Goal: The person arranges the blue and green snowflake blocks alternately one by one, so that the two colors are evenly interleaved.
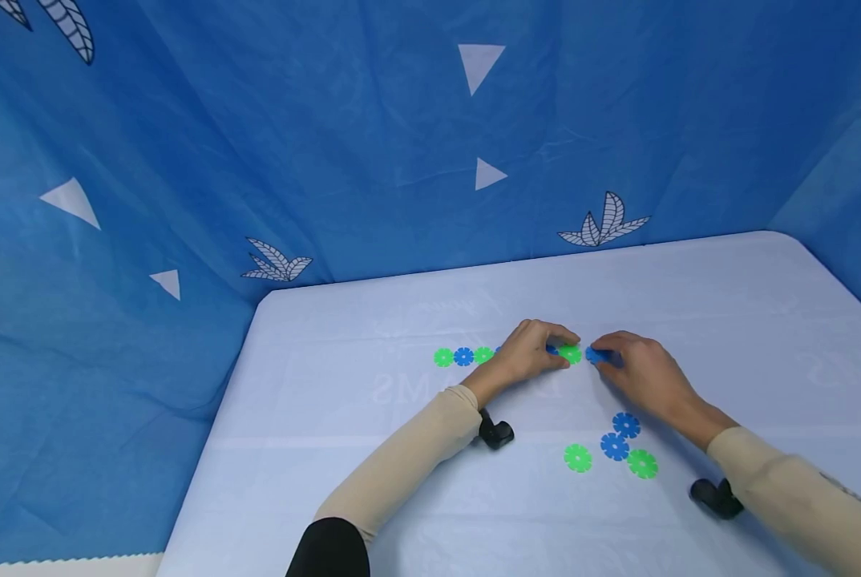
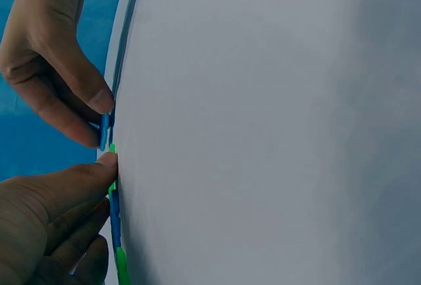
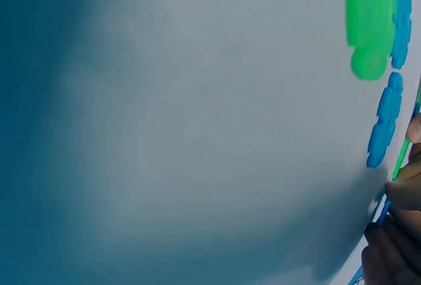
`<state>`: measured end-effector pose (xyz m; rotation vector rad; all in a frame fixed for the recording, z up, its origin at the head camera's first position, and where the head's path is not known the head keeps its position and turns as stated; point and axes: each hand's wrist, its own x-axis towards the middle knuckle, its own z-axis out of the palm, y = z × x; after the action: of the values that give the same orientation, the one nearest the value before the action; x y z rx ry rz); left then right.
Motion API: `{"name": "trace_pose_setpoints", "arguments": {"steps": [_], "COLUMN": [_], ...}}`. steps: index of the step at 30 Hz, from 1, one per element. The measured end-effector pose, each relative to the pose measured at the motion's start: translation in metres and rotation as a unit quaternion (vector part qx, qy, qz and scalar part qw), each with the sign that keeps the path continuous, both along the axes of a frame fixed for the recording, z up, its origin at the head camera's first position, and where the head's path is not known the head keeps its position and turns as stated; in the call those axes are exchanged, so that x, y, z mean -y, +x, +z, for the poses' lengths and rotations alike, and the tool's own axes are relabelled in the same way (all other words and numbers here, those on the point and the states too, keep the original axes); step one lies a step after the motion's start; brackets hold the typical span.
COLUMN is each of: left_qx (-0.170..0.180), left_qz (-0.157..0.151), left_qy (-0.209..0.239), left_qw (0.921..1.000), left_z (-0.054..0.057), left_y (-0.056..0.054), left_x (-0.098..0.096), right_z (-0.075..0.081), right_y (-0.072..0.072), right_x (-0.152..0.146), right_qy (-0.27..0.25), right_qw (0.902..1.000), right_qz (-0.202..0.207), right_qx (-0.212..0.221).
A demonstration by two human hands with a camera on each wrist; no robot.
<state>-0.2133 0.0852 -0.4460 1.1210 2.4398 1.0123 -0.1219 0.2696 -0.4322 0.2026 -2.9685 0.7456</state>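
A row of flat snowflake discs (image 1: 463,357), alternating green and blue, lies on the pale blue table (image 1: 373,481). My left hand (image 1: 556,355) covers the row's right part and pinches its last green disc (image 1: 570,353). My right hand (image 1: 604,354) pinches a blue disc (image 1: 595,353) right against that green one. In the left wrist view the blue disc (image 2: 104,132) stands on edge between the right thumb and finger, just above the green disc's rim (image 2: 112,148). Whether the two discs are joined is hidden.
Loose discs lie near my right forearm: two blue (image 1: 625,424) (image 1: 614,445) and two green (image 1: 578,457) (image 1: 642,463); the right wrist view shows a green one (image 3: 370,25) and a blue one (image 3: 385,120). A blue patterned cloth wall (image 1: 402,160) surrounds the table's back and sides.
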Motion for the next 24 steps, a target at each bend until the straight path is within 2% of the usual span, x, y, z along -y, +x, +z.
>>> {"name": "trace_pose_setpoints", "arguments": {"steps": [14, 24], "left_qx": [-0.001, 0.011], "left_qz": [0.001, 0.003], "left_qy": [-0.004, -0.007], "left_qw": [1.0, 0.9999], "left_z": [0.0004, 0.0011], "left_y": [-0.0022, -0.001], "left_x": [-0.0009, 0.0009], "right_z": [0.0024, 0.0003], "right_y": [-0.0071, -0.0071], "right_x": [0.002, 0.0028], "right_qy": [0.014, 0.018], "right_qw": [0.9997, 0.9997], "right_qz": [-0.011, -0.009], "right_qx": [0.013, 0.016]}}
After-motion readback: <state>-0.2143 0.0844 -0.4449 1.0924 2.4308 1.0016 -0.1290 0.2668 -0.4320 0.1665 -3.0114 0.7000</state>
